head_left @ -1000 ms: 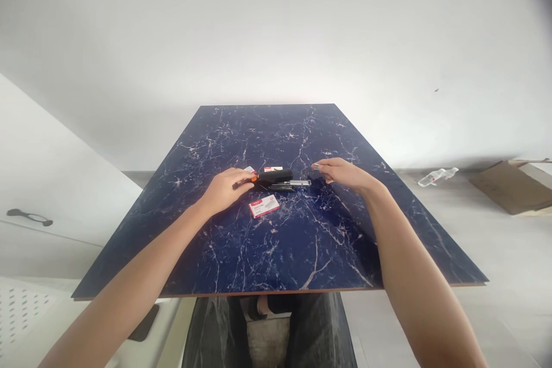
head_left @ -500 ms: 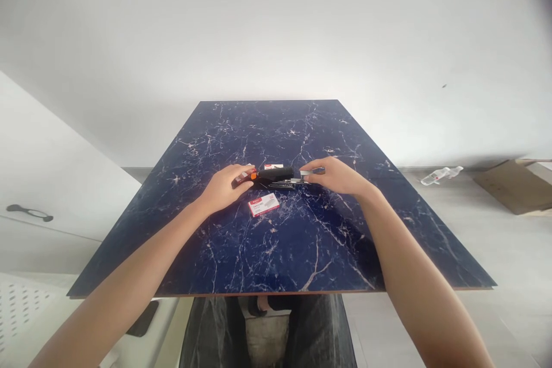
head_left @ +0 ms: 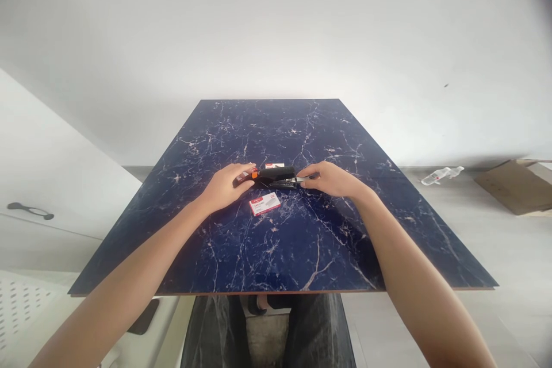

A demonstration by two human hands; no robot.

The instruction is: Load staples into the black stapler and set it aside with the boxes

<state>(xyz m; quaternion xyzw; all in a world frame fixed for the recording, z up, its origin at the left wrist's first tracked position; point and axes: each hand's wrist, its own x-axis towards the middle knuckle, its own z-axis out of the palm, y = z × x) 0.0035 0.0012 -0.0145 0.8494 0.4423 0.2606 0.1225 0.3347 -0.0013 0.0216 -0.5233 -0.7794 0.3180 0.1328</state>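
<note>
A black stapler [head_left: 277, 173] with an orange part near its rear lies crosswise on the dark blue marbled table. My left hand [head_left: 227, 186] is closed around its rear end, thumb on the near side and fingers over the far side. At the other end, my right hand [head_left: 330, 178] pinches a silvery strip of staples [head_left: 314, 176] low against the metal tray of the stapler. The fingers partly hide the strip, so how far it sits in the tray is unclear. A red and white staple box [head_left: 264, 204] lies just in front of the stapler.
Behind the stapler, another red and white box [head_left: 275, 166] is partly covered. On the floor to the right are a clear plastic bottle [head_left: 441, 175] and a cardboard box [head_left: 513, 187]. A white wall [head_left: 271, 29] rises beyond the table's [head_left: 267, 132] far edge.
My right hand has moved slightly left and down, bringing the staple strip from above the stapler's tray down against it. My left hand keeps its grip on the stapler.
</note>
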